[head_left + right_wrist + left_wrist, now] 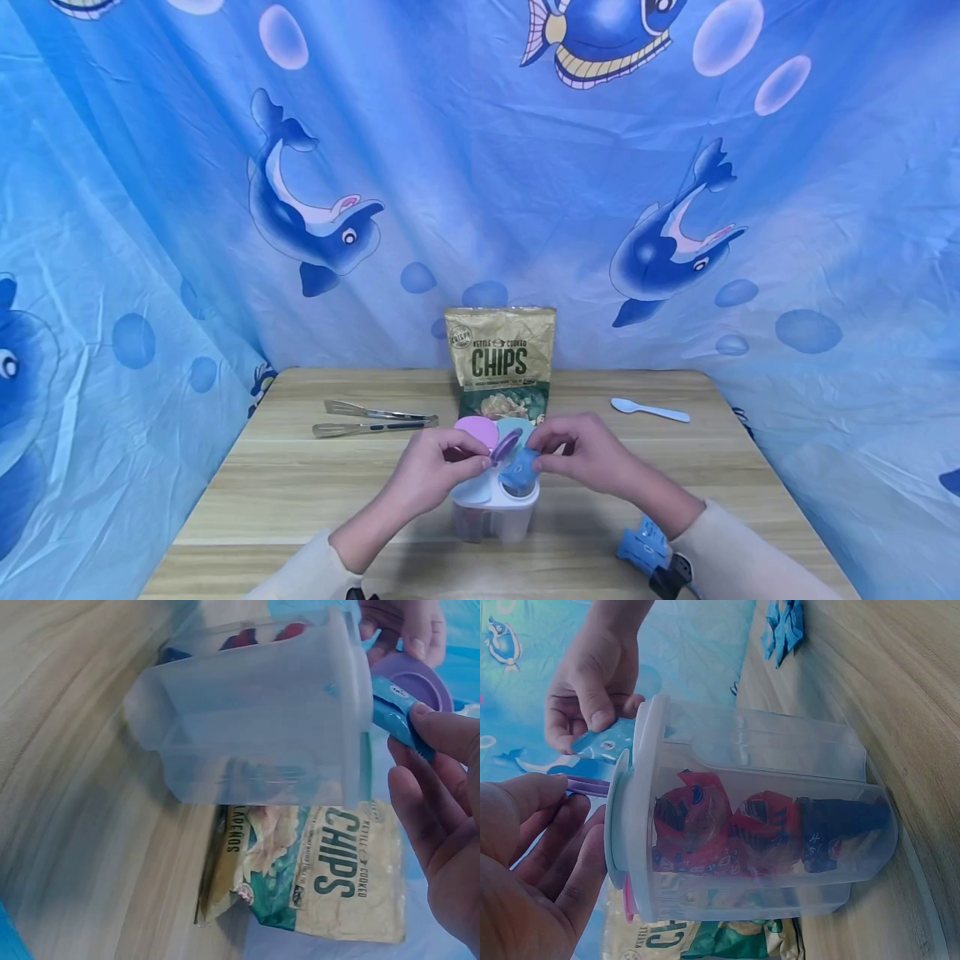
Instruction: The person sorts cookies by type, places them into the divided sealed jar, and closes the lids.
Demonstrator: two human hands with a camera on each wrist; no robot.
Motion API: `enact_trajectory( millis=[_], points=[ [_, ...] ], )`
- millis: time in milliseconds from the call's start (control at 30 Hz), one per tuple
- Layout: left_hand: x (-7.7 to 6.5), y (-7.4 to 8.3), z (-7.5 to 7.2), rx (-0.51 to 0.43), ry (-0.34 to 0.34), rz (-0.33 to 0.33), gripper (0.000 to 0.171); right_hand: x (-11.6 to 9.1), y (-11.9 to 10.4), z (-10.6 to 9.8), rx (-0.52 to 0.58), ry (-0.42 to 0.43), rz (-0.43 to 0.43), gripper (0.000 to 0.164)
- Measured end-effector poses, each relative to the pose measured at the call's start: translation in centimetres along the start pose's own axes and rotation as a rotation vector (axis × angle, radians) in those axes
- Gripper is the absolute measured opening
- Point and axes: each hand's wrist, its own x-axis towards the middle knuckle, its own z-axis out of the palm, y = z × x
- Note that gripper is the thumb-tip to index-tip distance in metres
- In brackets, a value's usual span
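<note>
A clear plastic container (pixel 512 525) with a white top stands upright on the table, its round lids in several colours. My left hand (pixel 442 462) pinches the raised purple lid (pixel 412 677) at its edge. Between thumb and fingers of my right hand (pixel 585 454) is a small blue packet (pixel 519 468), held at the uncovered round opening. The left wrist view shows red packets (pixel 694 825) and a dark blue packet (pixel 840 829) inside one compartment. The pink lid (pixel 477 430) and the mint-green lid (pixel 514 432) lie down on the far side of the top.
Behind the container stands a chips bag (pixel 501 358). Metal tongs (pixel 375 418) lie at the back left and a white spoon (pixel 649 410) at the back right. More blue packets (pixel 645 543) lie near my right forearm. A blue curtain (pixel 480 167) hangs behind the table.
</note>
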Motion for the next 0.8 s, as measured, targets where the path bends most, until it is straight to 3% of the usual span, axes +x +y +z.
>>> enact_trajectory(
  millis=[233,433,500,800],
  points=[
    [0.0,-0.1,0.0,0.010,-0.001,0.011,0.007,0.2,0.2,0.7,-0.095,-0.034,-0.117,0.016],
    [0.1,0.0,0.0,0.000,0.001,0.019,0.008,0.6,-0.4,1.5,-0.309,-0.127,-0.220,0.013],
    [0.1,0.1,0.0,-0.003,-0.001,0.019,0.009,0.6,-0.6,1.7,-0.354,-0.142,-0.211,0.012],
    [0.0,0.2,0.0,0.014,-0.006,0.013,0.009,0.6,-0.6,1.6,-0.359,-0.164,-0.143,0.006]
  ],
)
